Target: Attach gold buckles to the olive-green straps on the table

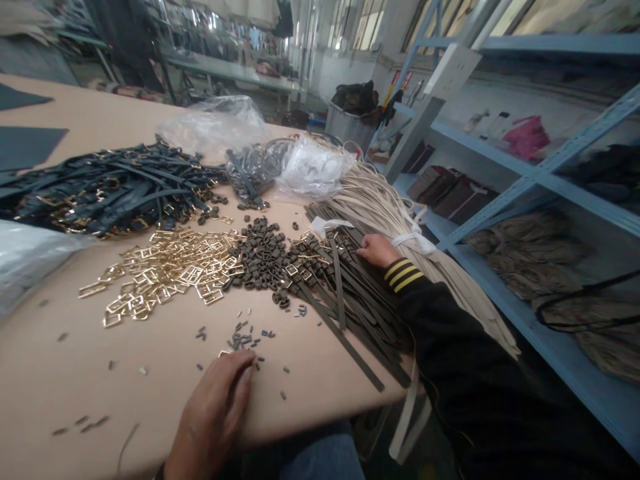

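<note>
My left hand (215,400) rests low over the table's near side, fingers curled together. The edge of a gold buckle (225,353) shows at its fingertips. Just beyond lie small dark metal clips (243,339), loosely scattered. My right hand (379,251) is closed at the far end of a pile of dark brown straps (367,303); whatever its fingers grip is hidden. Several of those straps carry gold buckles at their far ends. Left of them sit a heap of small dark brown loops (263,253) and a heap of loose gold buckles (173,267).
Dark blue buckled straps (115,183) are piled at the far left. Clear plastic bags (315,167) lie at the back. A long bundle of beige strips (450,293) runs along the table's right edge, beside a blue metal shelf (535,173). A bin (353,123) stands behind.
</note>
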Demonstrator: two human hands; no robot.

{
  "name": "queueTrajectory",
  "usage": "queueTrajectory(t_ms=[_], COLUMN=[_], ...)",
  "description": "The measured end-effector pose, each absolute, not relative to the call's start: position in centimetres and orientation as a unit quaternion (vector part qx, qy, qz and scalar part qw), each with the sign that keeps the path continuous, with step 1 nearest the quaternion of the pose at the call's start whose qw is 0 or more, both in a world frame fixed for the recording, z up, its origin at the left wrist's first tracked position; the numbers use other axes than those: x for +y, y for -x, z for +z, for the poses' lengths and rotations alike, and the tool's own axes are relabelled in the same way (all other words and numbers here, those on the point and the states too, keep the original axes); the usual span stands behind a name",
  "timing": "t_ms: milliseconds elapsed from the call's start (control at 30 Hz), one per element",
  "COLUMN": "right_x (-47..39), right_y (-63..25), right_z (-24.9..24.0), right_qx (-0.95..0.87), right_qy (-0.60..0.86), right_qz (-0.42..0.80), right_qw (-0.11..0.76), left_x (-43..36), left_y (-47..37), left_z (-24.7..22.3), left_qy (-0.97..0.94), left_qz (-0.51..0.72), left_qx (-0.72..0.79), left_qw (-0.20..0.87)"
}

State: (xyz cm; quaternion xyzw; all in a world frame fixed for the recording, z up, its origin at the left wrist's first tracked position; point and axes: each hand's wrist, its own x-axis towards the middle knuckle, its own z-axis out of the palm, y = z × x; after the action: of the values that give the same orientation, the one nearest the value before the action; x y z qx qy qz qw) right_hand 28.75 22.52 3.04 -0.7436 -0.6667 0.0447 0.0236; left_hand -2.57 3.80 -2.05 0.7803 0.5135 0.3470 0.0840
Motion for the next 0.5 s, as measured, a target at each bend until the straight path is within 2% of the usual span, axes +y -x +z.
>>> queueTrajectory(t_ms=[200,267,300,367,433,500], right_x=[18.1,14.6,12.6,8.5,4.8,1.8], right_y=[-28.9,-27.9,-27.1,-25.2,-23.3,-21.9], right_z=[7.4,9.0,9.5,9.6,8.6,6.8], right_qx=[-0.673,-0.683,-0.701,-0.715,-0.707,-0.680], right_qy=[0.737,0.726,0.700,0.637,0.571,0.529], right_qz=[0.035,0.045,0.088,0.249,0.401,0.499], right_qw=[0.057,0.070,0.107,0.141,0.114,0.091], left_x=[3.6,3.0,2.7,2.0,1.3,0.6], left_y=[2.3,1.8,1.5,0.7,0.1,-0.1], left_z=[-1.5,-0.7,-0.1,1.1,2.0,2.3], left_qy=[-0.706,-0.648,-0.610,-0.519,-0.419,-0.335], left_qz=[0.406,0.421,0.424,0.429,0.449,0.477], left_qx=[0.554,0.585,0.597,0.590,0.548,0.526], left_qw=[0.174,0.247,0.303,0.445,0.568,0.620])
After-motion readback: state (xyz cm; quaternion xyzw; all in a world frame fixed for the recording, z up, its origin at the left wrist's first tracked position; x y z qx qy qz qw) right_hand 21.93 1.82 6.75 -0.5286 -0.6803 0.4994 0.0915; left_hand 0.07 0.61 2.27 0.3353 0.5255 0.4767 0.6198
